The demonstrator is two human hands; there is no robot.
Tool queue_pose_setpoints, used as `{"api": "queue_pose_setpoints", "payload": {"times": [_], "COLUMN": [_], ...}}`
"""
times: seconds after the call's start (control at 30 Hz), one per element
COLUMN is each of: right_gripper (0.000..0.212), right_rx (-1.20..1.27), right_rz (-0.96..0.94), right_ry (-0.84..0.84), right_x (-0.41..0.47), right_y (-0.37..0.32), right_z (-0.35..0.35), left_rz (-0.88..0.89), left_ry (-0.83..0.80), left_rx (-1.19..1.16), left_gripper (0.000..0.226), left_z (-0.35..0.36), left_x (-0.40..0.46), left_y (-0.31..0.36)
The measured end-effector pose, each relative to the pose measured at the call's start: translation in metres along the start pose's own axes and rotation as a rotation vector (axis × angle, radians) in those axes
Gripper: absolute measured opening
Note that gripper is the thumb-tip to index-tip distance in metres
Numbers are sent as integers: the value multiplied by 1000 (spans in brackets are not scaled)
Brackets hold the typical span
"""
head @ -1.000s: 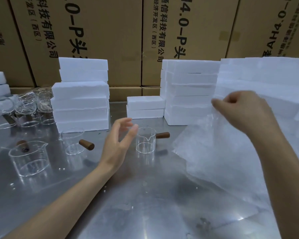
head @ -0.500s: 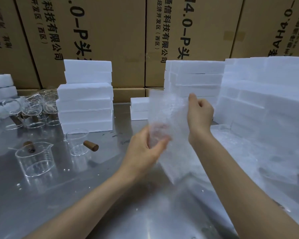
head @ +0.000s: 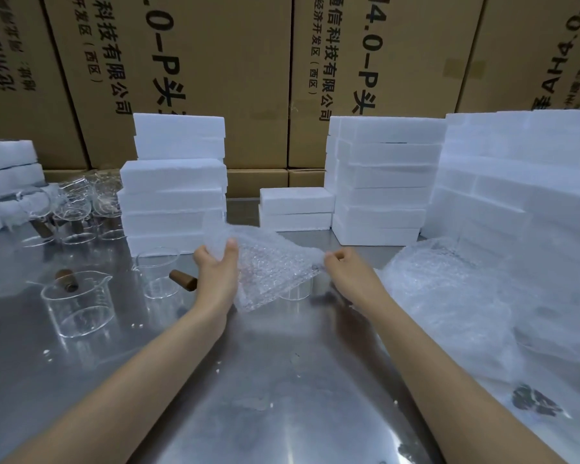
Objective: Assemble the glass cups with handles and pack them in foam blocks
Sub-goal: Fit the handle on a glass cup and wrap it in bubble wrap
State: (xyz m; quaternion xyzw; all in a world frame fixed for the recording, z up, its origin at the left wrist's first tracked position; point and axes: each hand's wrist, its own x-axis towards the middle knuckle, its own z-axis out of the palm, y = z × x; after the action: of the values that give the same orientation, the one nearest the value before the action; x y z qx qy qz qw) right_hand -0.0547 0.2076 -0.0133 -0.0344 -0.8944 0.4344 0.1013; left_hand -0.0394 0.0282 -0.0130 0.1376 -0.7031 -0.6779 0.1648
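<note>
The left hand [head: 216, 262] and right hand [head: 344, 266] now pinch opposite edges of a bubble-wrap sheet [head: 272, 266], which has dropped from upright to spread low over a glass cup [head: 295, 291] on the surface [head: 282, 380], probably ready for wrapping.

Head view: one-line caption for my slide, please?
Both hands, left hand and right hand, stretch a bubble-wrap sheet over a glass cup on the steel table.

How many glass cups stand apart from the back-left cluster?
3: a cup at front left, a cup beside the left hand, a cup largely hidden behind the bubble wrap. Others may be hidden.
</note>
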Motion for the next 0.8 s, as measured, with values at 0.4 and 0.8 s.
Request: {"api": "queue_pose_setpoints", "payload": {"times": [0.4, 0.8], "right_gripper": [44, 32], "right_rx": [199, 608], "right_rz": [63, 209], "right_ry": [-24, 395], "right_x": [1, 10], "right_y": [5, 7], "right_z": [-10, -24], "left_rz": [547, 477], "left_ry": [-322, -345], "left_rx": [575, 750], "left_gripper": [83, 13], "left_z": [4, -2], "left_x": [-4, 2], "left_y": [-27, -27]}}
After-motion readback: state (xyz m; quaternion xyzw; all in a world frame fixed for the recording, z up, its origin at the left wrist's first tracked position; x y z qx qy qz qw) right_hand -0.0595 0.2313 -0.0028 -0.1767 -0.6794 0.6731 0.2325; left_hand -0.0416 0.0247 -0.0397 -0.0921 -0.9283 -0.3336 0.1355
